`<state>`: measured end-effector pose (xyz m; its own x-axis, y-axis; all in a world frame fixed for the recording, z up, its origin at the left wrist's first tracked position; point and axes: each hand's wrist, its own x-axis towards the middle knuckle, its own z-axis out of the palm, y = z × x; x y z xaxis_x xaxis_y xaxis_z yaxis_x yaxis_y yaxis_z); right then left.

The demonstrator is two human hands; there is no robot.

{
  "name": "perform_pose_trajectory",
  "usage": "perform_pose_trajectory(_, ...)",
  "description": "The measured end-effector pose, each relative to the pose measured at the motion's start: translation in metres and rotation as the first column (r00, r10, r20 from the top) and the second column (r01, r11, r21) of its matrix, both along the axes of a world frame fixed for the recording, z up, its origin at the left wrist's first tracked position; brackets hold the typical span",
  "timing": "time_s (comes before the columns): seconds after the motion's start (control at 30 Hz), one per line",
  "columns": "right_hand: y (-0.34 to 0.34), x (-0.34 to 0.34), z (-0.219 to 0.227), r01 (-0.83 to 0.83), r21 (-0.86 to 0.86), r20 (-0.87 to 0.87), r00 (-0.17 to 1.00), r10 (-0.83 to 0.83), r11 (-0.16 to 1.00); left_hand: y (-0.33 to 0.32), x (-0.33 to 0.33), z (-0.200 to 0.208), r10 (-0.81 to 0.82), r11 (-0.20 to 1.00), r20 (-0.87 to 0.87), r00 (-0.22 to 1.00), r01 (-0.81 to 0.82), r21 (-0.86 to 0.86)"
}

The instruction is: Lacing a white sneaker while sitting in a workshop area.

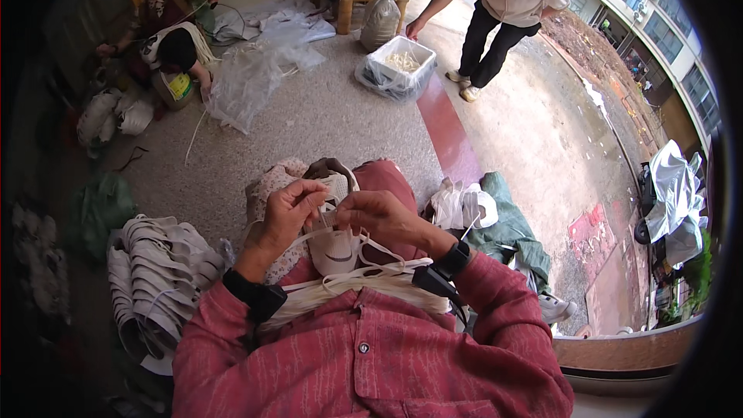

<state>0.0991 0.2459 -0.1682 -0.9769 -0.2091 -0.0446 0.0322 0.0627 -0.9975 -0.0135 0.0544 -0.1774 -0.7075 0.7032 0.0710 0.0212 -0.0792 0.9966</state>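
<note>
A white shoe [334, 254] sits on my lap, toe toward me, with loose white shoelace about its opening. At its left side my left hand [292, 215] is closed, thumb and fingertips pinching the shoelace [311, 234]. My right hand [381, 213] is also closed over the shoe's lacing area, its fingertips pinched on the lace close to the left ones. The exact grip between the fingertips is partly hidden. A bundle of long cream laces [368, 288] lies across my lap, and one loops up beside the shoe.
Stacked white shoe uppers [159, 271] stand at my left, near a green sack [104, 209]. White shoes [468, 205] and green sheeting [515, 232] lie at my right. A standing person [511, 0] touches a white bin [422, 54]; another person [159, 8] sits far left beside clear plastic [251, 85].
</note>
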Motion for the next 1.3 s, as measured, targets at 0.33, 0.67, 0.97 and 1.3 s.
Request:
perform_pose_trajectory(0.33,-0.017,0.005,0.029,0.086,-0.181,0.031,0.996,-0.082,0.98,-0.001,0.009,0.025,0.027,0.995,-0.011,1.0,-0.026,0.099)
perform_pose_trajectory(0.67,-0.012,0.011,0.037,0.176,-0.065,-0.047,0.983,-0.179,0.982,-0.008,0.007,0.016,0.036,0.999,-0.005,0.999,-0.036,0.022)
perform_pose_trajectory(0.97,0.013,0.001,0.042,0.387,-0.193,-0.039,0.915,-0.401,0.901,0.013,0.023,-0.027,-0.135,0.99,-0.568,0.812,0.085,-0.113)
perform_pose_trajectory(1.3,0.081,-0.004,0.125,0.609,-0.295,-0.191,0.717,-0.67,0.736,0.018,0.032,-0.033,-0.265,0.947,-0.757,0.597,0.014,-0.32)
